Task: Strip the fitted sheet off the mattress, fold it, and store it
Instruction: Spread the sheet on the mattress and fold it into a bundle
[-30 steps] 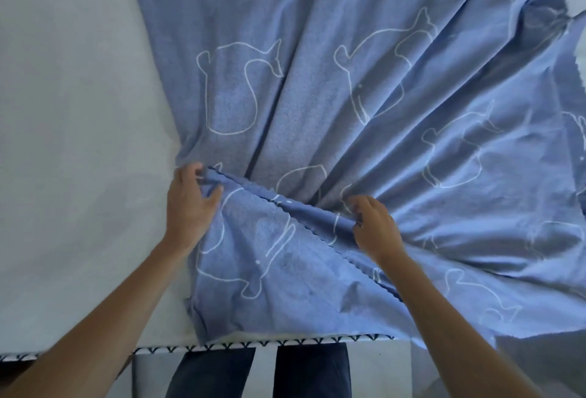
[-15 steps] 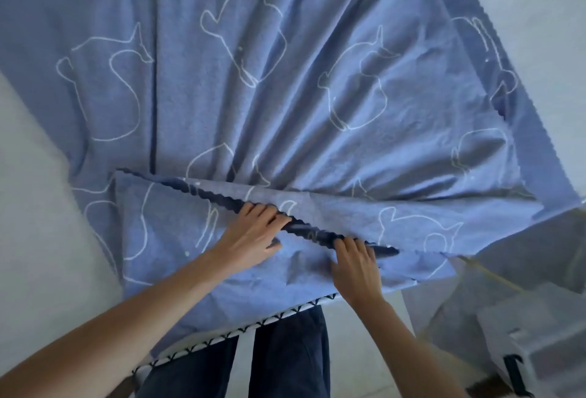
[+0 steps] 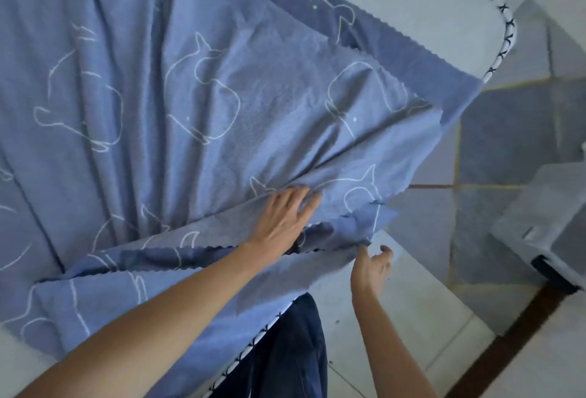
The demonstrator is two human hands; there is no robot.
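Since the blue sheet [image 3: 190, 96] lies loose and rumpled across the top of the mattress [image 3: 412, 1], with no edge that I can see tucked round the piped border, the stripping seems done and the folding is the step in hand. A near flap [image 3: 196, 258] of the sheet is turned back over itself along the side where the person stands, its zigzag edge running across toward the right. The left hand [image 3: 287, 217] rests on top of this fold with fingers straight and slightly spread, pressing the cloth flat against the mattress. The right hand [image 3: 371, 266] hangs off the mattress side, just beneath the drooping corner [image 3: 379, 212] of the flap; its fingers are loosely parted and one fingertip seems to touch the cloth, but nothing is pinched. The next move, I judge, calls for that hand to take the hanging corner and draw it level with the layer beneath while the left holds the fold in place, since soft cloth slides and bunches easily. A pale lidded box [image 3: 539, 223] stands on the tiled floor [image 3: 494, 144] to the right, possibly for storage.
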